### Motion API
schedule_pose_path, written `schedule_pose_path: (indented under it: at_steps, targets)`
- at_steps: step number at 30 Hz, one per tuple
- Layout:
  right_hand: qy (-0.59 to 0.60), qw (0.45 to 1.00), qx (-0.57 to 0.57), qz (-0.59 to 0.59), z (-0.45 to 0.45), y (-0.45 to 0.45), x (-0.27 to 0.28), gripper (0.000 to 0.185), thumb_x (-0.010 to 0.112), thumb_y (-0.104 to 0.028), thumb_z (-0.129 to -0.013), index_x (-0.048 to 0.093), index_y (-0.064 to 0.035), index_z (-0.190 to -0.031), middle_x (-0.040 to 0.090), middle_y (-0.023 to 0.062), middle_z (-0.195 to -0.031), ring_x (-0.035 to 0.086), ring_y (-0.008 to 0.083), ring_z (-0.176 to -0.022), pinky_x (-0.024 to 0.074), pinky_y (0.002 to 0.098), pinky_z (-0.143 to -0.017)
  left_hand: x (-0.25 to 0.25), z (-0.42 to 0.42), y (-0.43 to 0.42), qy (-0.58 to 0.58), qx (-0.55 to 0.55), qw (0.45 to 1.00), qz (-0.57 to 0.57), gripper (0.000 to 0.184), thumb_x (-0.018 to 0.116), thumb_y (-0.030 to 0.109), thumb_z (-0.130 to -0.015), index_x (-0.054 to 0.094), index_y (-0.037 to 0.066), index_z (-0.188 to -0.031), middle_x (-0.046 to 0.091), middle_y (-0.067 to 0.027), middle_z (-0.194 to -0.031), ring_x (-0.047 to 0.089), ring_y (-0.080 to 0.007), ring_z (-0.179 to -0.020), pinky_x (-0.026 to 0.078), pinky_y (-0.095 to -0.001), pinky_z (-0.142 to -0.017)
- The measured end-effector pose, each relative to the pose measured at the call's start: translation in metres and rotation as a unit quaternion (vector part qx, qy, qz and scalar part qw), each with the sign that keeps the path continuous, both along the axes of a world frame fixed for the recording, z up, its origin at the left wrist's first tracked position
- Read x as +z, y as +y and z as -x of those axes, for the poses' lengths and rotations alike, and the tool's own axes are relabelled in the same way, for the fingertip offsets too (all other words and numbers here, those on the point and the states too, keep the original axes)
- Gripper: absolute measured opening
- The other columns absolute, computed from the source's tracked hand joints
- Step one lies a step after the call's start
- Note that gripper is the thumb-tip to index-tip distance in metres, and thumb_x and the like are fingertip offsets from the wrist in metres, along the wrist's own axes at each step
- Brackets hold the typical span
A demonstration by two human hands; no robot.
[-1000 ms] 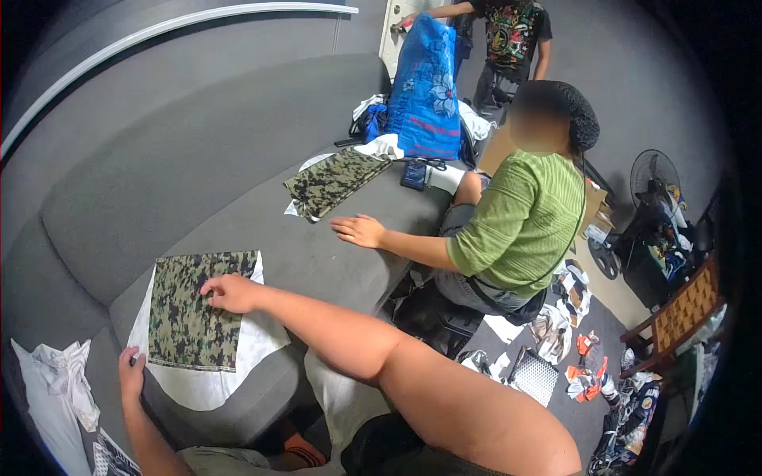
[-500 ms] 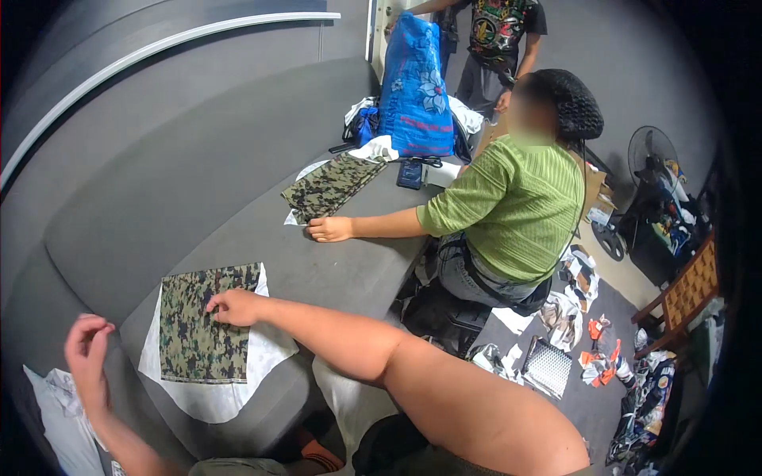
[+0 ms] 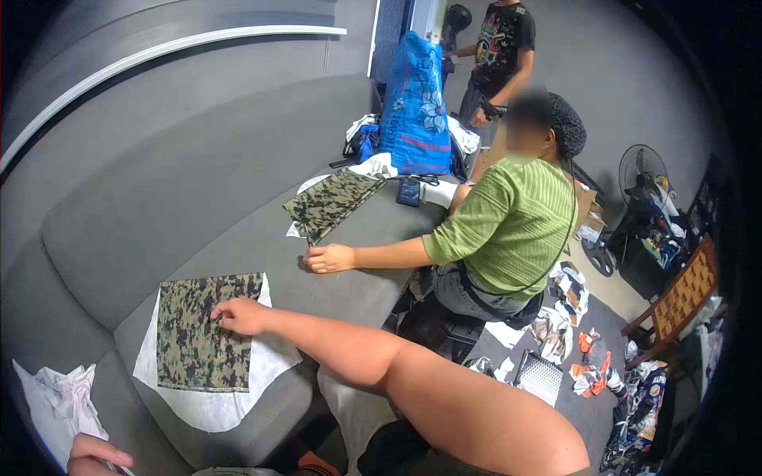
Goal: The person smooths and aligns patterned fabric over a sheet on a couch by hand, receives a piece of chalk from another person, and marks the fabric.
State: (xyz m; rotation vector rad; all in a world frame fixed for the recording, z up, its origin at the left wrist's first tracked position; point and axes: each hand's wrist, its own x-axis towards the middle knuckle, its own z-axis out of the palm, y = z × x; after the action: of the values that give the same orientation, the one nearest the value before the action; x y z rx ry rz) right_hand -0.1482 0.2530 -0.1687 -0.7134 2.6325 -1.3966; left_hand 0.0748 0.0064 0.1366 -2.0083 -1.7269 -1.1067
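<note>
A camouflage cloth (image 3: 194, 337) lies flat over a white cloth (image 3: 208, 414) on the grey sofa seat. My right hand (image 3: 240, 316) rests on its right part with fingers curled together; what they hold, if anything, is too small to make out. At the bottom left edge, my left hand (image 3: 97, 454) is partly cut off, its fingers bent around something I cannot make out. It is near a crumpled white cloth (image 3: 67, 401). Farther up the seat lies a second camouflage piece (image 3: 333, 202) with white fabric under it.
A co-worker in a green top (image 3: 520, 226) sits at the right, one hand (image 3: 329, 259) near the second piece. Behind are a blue bag (image 3: 417, 111), a phone (image 3: 409, 192) and a standing person (image 3: 500, 47). Scraps (image 3: 552, 333), a fan (image 3: 641, 170) and a wooden chair (image 3: 684, 293) are to the right.
My left hand has left the white cloth's edge, risen, then dropped to the bottom left. My right hand stays on the camouflage cloth. The co-worker's hand has moved toward the second piece's lower end.
</note>
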Motion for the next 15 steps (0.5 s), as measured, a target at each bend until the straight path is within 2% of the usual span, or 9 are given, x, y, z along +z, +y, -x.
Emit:
schedule_pose_path:
  at_steps: [1, 4, 5, 8, 12, 15]
  targets:
    - [0.017, 1.0, -0.002, -0.001, 0.0, -0.001, -0.003, 0.029, 0.061, -0.022, -0.088, 0.064, -0.0113, -0.115, 0.069, 0.0106, -0.086, 0.065, 0.0232, -0.079, 0.0504, 0.0356, -0.076, -0.001, 0.0, -0.001, -0.002, 0.0, 1.0, 0.001, 0.023, 0.07, 0.03, -0.08, 0.073, 0.014, -0.096, 0.067, -0.0048, -0.094, 0.058, -0.0223, -0.086, 0.048, -0.043, -0.078]
    - [0.051, 0.999, -0.004, -0.005, -0.001, -0.005, -0.003, 0.029, 0.06, -0.022, -0.088, 0.065, -0.012, -0.115, 0.07, 0.0114, -0.087, 0.066, 0.0247, -0.081, 0.0508, 0.036, -0.078, -0.003, -0.002, -0.004, -0.012, 0.082, 0.996, 0.029, 0.012, 0.073, 0.024, -0.068, 0.071, 0.012, -0.069, 0.064, -0.0061, -0.065, 0.06, -0.0229, -0.067, 0.05, -0.0466, -0.08]
    - [0.046, 0.999, -0.001, -0.01, -0.004, -0.005, 0.0, 0.029, 0.06, -0.022, -0.088, 0.065, -0.012, -0.114, 0.07, 0.0115, -0.088, 0.067, 0.0252, -0.081, 0.0509, 0.0361, -0.078, -0.005, -0.005, -0.002, -0.011, 0.086, 0.996, 0.03, 0.012, 0.073, 0.024, -0.068, 0.071, 0.012, -0.069, 0.064, -0.0061, -0.065, 0.06, -0.0229, -0.067, 0.05, -0.0466, -0.08]
    - [0.033, 0.999, 0.011, -0.022, -0.008, -0.012, 0.006, 0.029, 0.06, -0.023, -0.088, 0.065, -0.0119, -0.114, 0.07, 0.0117, -0.089, 0.067, 0.0263, -0.083, 0.051, 0.0365, -0.079, -0.015, -0.018, 0.014, -0.071, 0.063, 0.986, -0.139, 0.009, 0.073, 0.02, -0.071, 0.069, 0.012, -0.071, 0.065, -0.0039, -0.068, 0.061, -0.0221, -0.064, 0.05, -0.0449, -0.076]
    - [0.051, 0.999, 0.017, -0.009, -0.015, -0.012, 0.007, 0.028, 0.06, -0.022, -0.088, 0.065, -0.012, -0.114, 0.07, 0.0108, -0.089, 0.067, 0.0246, -0.082, 0.0511, 0.0359, -0.079, -0.019, -0.039, 0.031, -0.087, 0.09, 0.973, -0.193, 0.008, 0.069, 0.015, -0.075, 0.067, 0.011, -0.069, 0.061, -0.0003, -0.063, 0.062, -0.0215, -0.063, 0.049, -0.0416, -0.068]
    - [0.041, 0.998, 0.04, -0.011, -0.02, -0.012, 0.012, 0.028, 0.059, -0.021, -0.088, 0.065, -0.0114, -0.113, 0.07, 0.0095, -0.087, 0.067, 0.0228, -0.081, 0.0511, 0.0349, -0.078, -0.024, -0.048, 0.043, -0.108, 0.107, 0.962, -0.228, 0.01, 0.066, 0.018, -0.077, 0.063, 0.016, -0.068, 0.057, 0.0025, -0.062, 0.058, -0.0187, -0.061, 0.044, -0.0379, -0.064]
